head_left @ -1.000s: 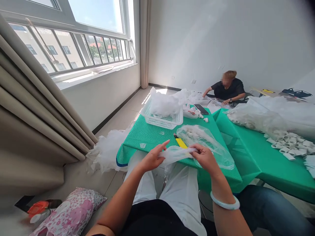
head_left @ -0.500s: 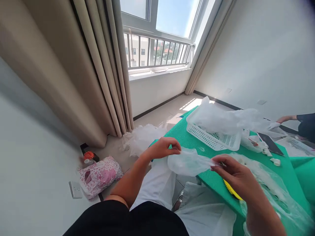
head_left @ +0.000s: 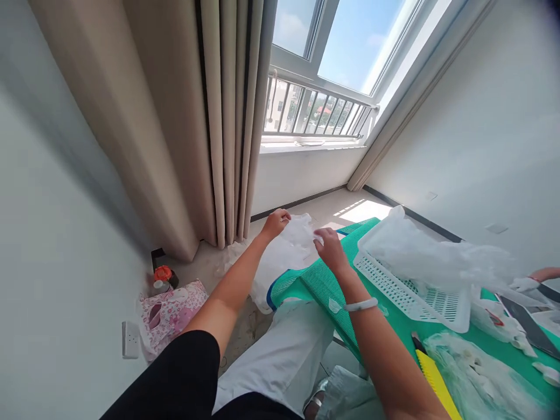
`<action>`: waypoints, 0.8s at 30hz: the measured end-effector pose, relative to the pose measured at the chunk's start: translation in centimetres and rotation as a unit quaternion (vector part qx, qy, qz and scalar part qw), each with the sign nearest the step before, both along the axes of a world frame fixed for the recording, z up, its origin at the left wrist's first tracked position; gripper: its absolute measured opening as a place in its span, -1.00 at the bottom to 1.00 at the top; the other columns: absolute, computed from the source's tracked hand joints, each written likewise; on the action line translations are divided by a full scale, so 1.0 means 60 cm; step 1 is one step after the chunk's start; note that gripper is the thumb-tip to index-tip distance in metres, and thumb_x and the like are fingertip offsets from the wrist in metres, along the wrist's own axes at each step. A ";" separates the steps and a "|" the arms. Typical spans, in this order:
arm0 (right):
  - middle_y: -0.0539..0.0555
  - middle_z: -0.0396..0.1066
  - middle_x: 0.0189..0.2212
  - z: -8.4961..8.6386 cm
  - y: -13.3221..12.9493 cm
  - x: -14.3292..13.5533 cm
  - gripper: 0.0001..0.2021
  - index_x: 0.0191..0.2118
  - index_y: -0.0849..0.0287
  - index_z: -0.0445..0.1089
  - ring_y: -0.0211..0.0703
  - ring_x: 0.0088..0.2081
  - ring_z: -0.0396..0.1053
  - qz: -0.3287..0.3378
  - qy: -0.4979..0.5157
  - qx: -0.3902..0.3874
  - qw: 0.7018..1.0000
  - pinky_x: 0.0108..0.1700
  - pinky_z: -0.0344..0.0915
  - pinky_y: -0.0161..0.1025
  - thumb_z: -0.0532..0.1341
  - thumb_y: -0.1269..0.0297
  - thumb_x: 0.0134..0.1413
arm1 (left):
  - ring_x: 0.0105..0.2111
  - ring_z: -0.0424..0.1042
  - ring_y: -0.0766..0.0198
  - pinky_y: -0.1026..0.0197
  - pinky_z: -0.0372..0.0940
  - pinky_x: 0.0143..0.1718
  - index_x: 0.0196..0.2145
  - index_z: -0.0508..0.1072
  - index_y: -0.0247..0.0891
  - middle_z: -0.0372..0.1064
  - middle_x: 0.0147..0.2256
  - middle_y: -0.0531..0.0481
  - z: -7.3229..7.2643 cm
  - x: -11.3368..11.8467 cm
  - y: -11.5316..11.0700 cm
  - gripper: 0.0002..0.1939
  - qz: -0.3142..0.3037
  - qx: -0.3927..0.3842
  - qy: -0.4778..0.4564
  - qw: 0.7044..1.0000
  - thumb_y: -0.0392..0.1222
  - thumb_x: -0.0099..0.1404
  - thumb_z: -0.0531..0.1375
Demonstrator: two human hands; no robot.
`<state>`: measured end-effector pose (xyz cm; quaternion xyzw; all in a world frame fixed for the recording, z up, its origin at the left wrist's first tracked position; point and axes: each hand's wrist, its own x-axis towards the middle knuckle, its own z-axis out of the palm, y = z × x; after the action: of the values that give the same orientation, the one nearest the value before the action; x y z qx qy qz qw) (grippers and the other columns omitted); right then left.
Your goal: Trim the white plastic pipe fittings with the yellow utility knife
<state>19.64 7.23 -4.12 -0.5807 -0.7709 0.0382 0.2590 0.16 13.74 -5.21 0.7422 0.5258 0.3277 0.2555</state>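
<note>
Outstretched at center frame, your left hand [head_left: 278,224] and right hand [head_left: 330,248] pinch a thin white plastic bag [head_left: 300,233] between their fingers, beyond the near corner of the green-covered desk [head_left: 321,277], as a white basket [head_left: 411,291] sits at right of frame.

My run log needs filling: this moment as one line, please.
left hand: pinching thin plastic | right hand: pinching it too | place: beside green table | on table: white basket, yellow tool
</note>
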 end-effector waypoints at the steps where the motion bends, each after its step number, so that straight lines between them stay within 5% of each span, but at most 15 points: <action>1: 0.22 0.38 -0.18 -0.017 0.004 -0.007 -0.79 -0.20 0.21 0.39 0.04 -0.04 0.25 0.022 -0.030 -0.043 0.998 0.00 0.22 -0.02 0.12 0.45 0.02 | -0.11 0.36 0.24 0.24 0.24 -0.07 -0.21 0.45 -0.30 0.39 -0.09 -0.12 -0.023 -0.006 0.002 -0.75 0.002 -0.013 0.010 1.000 -0.35 0.21 0.04; 6: 0.15 0.46 -0.28 -0.075 -0.011 -0.021 -0.88 -0.30 0.21 0.45 -0.04 -0.10 0.34 0.071 -0.070 -0.118 0.988 -0.03 0.26 -0.12 0.21 0.45 -0.02 | -0.34 0.43 0.24 0.30 0.31 -0.28 -0.43 0.50 -0.27 0.48 -0.37 -0.03 -0.122 -0.037 -0.019 -0.85 -0.023 -0.117 0.091 0.989 -0.31 -0.06 0.29; 9: 0.18 0.46 -0.24 -0.076 -0.025 -0.010 -0.86 -0.27 0.23 0.46 -0.04 -0.09 0.35 0.071 -0.067 -0.132 0.986 -0.02 0.25 -0.11 0.18 0.44 0.03 | -0.32 0.44 0.22 0.30 0.30 -0.28 -0.43 0.51 -0.28 0.49 -0.37 -0.04 -0.139 -0.039 -0.032 -0.87 -0.033 -0.140 0.119 0.982 -0.29 -0.04 0.29; 12: 0.18 0.45 -0.19 -0.057 -0.043 0.005 -0.83 -0.21 0.22 0.45 -0.05 -0.06 0.33 0.056 -0.050 -0.135 0.988 0.01 0.24 -0.10 0.16 0.42 0.08 | -0.19 0.42 0.17 0.25 0.29 -0.17 -0.28 0.51 -0.30 0.48 -0.20 -0.12 -0.114 -0.020 -0.044 -0.81 -0.049 -0.121 0.122 0.984 -0.26 0.11 0.20; 16: 0.16 0.45 -0.19 -0.017 -0.097 0.029 -0.82 -0.18 0.19 0.44 -0.06 -0.04 0.32 0.030 0.016 -0.101 0.994 0.02 0.24 -0.08 0.14 0.40 0.11 | -0.10 0.39 0.18 0.19 0.26 -0.05 -0.14 0.45 -0.27 0.41 -0.09 -0.12 -0.044 0.036 -0.081 -0.74 -0.116 -0.058 0.104 0.986 -0.22 0.24 0.09; 20: 0.13 0.45 -0.15 0.020 -0.189 0.065 -0.79 -0.13 0.12 0.42 -0.09 -0.02 0.33 -0.044 0.113 -0.048 0.992 0.04 0.25 -0.09 0.12 0.36 0.13 | -0.16 0.41 0.20 0.16 0.29 -0.09 -0.19 0.46 -0.23 0.43 -0.18 -0.06 0.023 0.113 -0.140 -0.78 -0.215 0.050 0.007 0.975 -0.17 0.25 0.08; 24: 0.09 0.46 -0.15 0.027 -0.306 0.120 -0.75 -0.09 0.09 0.39 -0.14 -0.08 0.38 -0.178 0.213 -0.004 0.961 -0.02 0.30 -0.15 0.07 0.30 0.16 | -0.17 0.40 0.19 0.15 0.30 -0.11 -0.22 0.45 -0.21 0.42 -0.22 -0.06 0.052 0.210 -0.216 -0.79 -0.321 0.093 -0.022 0.942 -0.16 0.28 0.06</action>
<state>26.85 -11.11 -2.50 -0.6880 -0.5816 0.1177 0.4177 12.79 0.80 -2.07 0.8844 0.2214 0.2925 0.2886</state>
